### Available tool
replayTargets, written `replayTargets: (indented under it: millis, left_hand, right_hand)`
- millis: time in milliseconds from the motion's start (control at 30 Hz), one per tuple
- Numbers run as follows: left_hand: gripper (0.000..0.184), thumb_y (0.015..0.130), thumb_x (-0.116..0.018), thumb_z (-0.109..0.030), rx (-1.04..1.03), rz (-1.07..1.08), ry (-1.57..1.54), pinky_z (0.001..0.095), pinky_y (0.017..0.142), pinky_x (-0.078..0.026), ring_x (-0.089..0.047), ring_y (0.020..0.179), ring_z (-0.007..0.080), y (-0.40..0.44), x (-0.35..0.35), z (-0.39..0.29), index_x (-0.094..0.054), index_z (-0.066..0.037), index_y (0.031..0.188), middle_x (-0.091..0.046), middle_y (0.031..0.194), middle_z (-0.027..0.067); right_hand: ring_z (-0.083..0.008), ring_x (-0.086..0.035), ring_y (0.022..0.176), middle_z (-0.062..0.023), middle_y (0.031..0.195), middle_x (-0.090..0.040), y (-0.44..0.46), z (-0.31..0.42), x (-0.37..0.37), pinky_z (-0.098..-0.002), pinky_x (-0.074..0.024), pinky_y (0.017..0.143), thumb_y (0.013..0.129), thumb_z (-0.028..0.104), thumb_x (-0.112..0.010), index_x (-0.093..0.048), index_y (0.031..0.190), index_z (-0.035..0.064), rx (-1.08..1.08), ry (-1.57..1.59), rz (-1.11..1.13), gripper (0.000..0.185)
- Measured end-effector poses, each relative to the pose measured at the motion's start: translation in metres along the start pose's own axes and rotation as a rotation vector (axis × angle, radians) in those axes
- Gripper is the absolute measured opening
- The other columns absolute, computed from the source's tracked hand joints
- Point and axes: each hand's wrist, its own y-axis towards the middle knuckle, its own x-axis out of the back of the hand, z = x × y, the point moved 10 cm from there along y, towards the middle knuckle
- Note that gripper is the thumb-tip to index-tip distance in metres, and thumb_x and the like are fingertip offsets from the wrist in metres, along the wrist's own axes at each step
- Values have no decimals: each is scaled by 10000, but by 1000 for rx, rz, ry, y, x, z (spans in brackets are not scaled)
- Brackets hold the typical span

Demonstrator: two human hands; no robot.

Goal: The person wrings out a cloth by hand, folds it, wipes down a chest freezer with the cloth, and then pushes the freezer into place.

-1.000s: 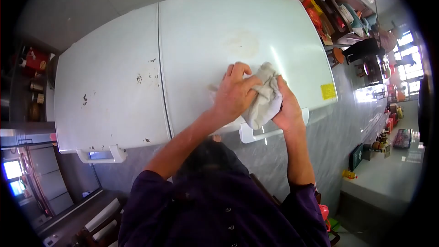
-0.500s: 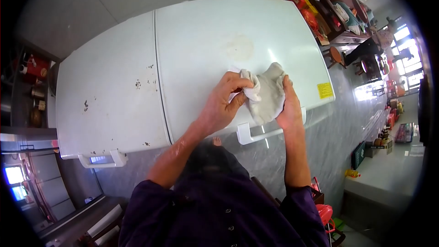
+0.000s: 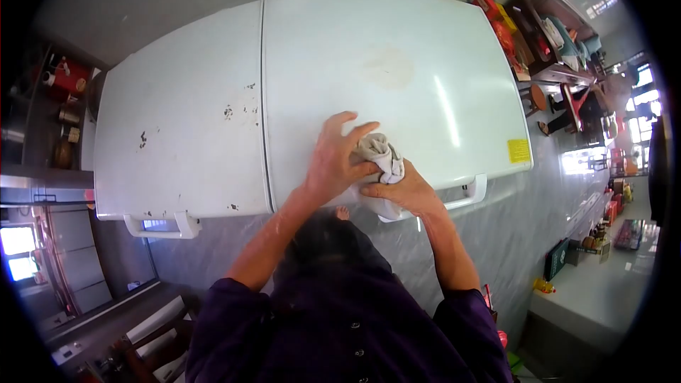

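Observation:
A damp-looking white cloth (image 3: 381, 154) is bunched up above the front edge of a white chest freezer (image 3: 340, 42), with a loose part hanging below. My right hand (image 3: 408, 188) is wrapped round the bundle from the right, thumb pointing left. My left hand (image 3: 332, 159) takes the cloth's left side between thumb and index finger, its other fingers raised and spread. Behind the hands, a faint brownish stain (image 3: 390, 67) marks the right lid. Rust spots (image 3: 228, 111) dot the left lid.
White handles (image 3: 461, 198) stick out from the freezer's front. A yellow label (image 3: 518, 150) is on its right corner. Shelves with pots (image 3: 67, 135) stand at left. A wooden stool (image 3: 535, 99) and a person (image 3: 567, 110) are at far right, above a counter (image 3: 603, 269).
The cloth went from spread between both hands to a crumpled bundle. My right hand moved left and down toward my left hand, whose fingers opened wider. The view shifted slightly.

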Motion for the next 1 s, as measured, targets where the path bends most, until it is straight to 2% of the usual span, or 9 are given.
replayTargets:
  millis: [100,267,367,500,600,700,767,833,1000]
  left_hand:
    - [670,708,-861,-199,-66,159,-83,470,1094,-394,-449,1357,332,0,-5,5,-607,-130,1325,-538,1361,175]
    - [565,759,-828,-191,322,220,-423,412,967,-505,-604,1185,351,-20,9,52,-621,-115,1279,-592,1333,156]
    - [525,790,-796,-183,370,113,-283,399,914,-525,-637,1110,371,-3,45,30,-612,-83,1272,-613,1288,159]
    - [519,803,-779,-221,313,-25,90,421,1011,-439,-579,1184,342,66,55,18,-611,-74,1271,-606,1276,141]
    - [510,820,-759,-247,75,-255,320,476,1025,-412,-539,1217,363,85,34,41,-615,-79,1279,-578,1307,170]
    - [473,840,-732,-219,-84,-247,484,545,1052,-374,-470,1298,372,77,-2,35,-622,-86,1280,-529,1379,173]
    - [447,852,-712,-193,-152,-134,536,588,1077,-338,-424,1355,370,69,-34,37,-626,-91,1278,-498,1426,159]
    - [427,862,-691,-175,-204,-10,551,631,1094,-306,-391,1389,372,61,-66,51,-630,-95,1277,-473,1459,147]
    - [470,953,-562,-291,-200,67,836,634,1148,-237,-327,1465,283,74,-67,101,-564,-128,1393,-417,1553,69]
  right_hand:
    - [-175,-631,1007,-98,1168,-667,0,4,2,-319,-513,856,792,119,-754,-570,1302,8,-40,-81,37,553]
    - [-160,-623,1027,-76,1144,-682,1,39,4,-304,-487,918,816,104,-748,-604,1311,42,-121,-286,71,520]
    - [-155,-624,1029,-71,1124,-690,12,53,11,-301,-489,910,824,106,-747,-610,1309,54,-44,50,-4,506]
    - [-190,-638,1053,-97,1160,-670,53,38,88,-336,-508,930,859,92,-728,-560,1321,-14,92,59,-325,504]
    - [-224,-617,1111,-119,1198,-643,31,23,169,-351,-493,941,874,123,-727,-538,1351,10,241,-540,-1023,524]
    - [-275,-593,1151,-149,1223,-617,18,11,153,-376,-476,959,862,134,-731,-575,1308,37,351,-534,-960,482]
    - [-383,-558,1190,-169,1251,-602,29,22,105,-467,-451,1004,800,121,-753,-627,1245,63,619,-935,-759,465]
    - [-410,-479,1284,-159,1337,-557,50,21,72,-562,-397,1022,802,229,-766,-607,1268,96,673,-1175,-619,510]
    - [-421,-376,1372,-147,1458,-481,110,13,72,-618,-307,1082,829,389,-745,-554,1345,119,713,-1308,-573,613]
